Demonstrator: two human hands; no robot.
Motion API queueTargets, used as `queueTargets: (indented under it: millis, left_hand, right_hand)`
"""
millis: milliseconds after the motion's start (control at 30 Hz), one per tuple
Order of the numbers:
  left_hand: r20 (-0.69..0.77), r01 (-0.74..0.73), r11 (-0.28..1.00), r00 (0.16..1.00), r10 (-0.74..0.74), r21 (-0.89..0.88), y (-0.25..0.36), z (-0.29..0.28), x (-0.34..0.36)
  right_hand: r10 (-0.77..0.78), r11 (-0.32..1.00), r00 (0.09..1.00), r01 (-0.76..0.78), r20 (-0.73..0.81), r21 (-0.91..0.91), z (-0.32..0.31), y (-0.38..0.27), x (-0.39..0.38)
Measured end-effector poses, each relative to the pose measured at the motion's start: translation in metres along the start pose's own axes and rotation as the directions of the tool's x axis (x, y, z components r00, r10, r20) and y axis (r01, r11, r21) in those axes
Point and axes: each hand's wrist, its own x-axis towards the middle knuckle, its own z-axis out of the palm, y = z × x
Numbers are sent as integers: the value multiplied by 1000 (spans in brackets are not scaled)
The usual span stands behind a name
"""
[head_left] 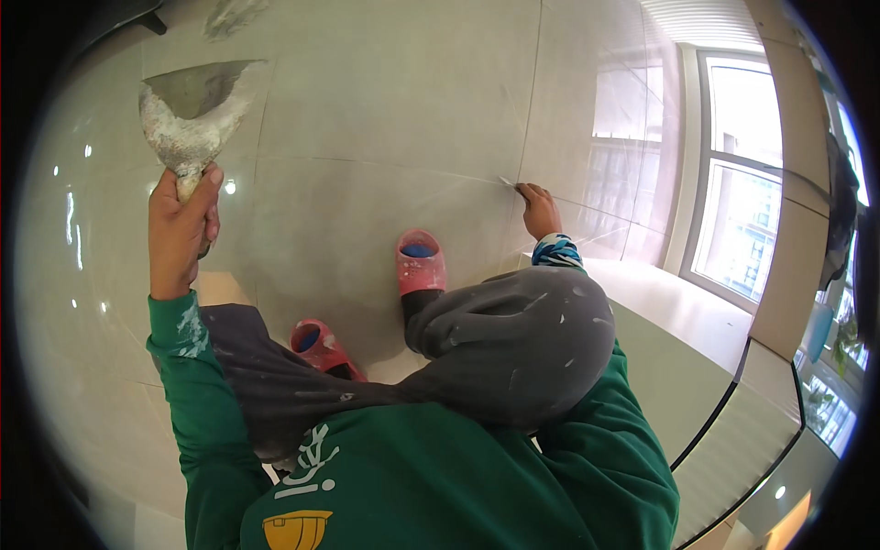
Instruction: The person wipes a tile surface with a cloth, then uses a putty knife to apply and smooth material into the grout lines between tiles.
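My left hand (183, 220) is closed round the handle of a wide putty knife (197, 110), held out at the left; its metal blade and neck are crusted with pale filler. Low at the right, my right hand (541, 211) grips a small, thin metal blade (507, 181), whose tip points left near a joint between the glossy beige floor tiles (348, 110). Whether the tip touches the tile cannot be made out. Between my hands are my pink clogs (422, 270) and my paint-spotted dark trousers (513, 339).
A dark object (110, 20) stands at the upper-left edge, beside a pale smear (229, 18) on the tiles. To my right are a white ledge (669, 298), tall windows (733, 220) and pale panels with dark edges. Greenery shows at the far-right rim.
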Motion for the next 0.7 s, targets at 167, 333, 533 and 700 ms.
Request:
queueTargets:
  millis: [167, 333, 533, 700]
  left_hand:
    - [-31, 13, 1000, 999, -13, -3, -2, 0, 3]
    - [-29, -17, 1000, 999, 16, -17, -7, 5, 3]
    - [-14, 1, 1000, 1000, -1, 7, -6, 3, 3]
    - [-33, 3, 999, 999, -2, 40, -7, 2, 3]
  right_hand:
    - [-79, 996, 995, 77, -59, -38, 17, 3, -12]
    - [-66, 998, 993, 68, 98, -12, 10, 4, -18]
    - [-74, 997, 997, 74, -33, 15, 12, -17, -13]
    - [-52, 998, 996, 55, 79, -41, 20, -27, -21]
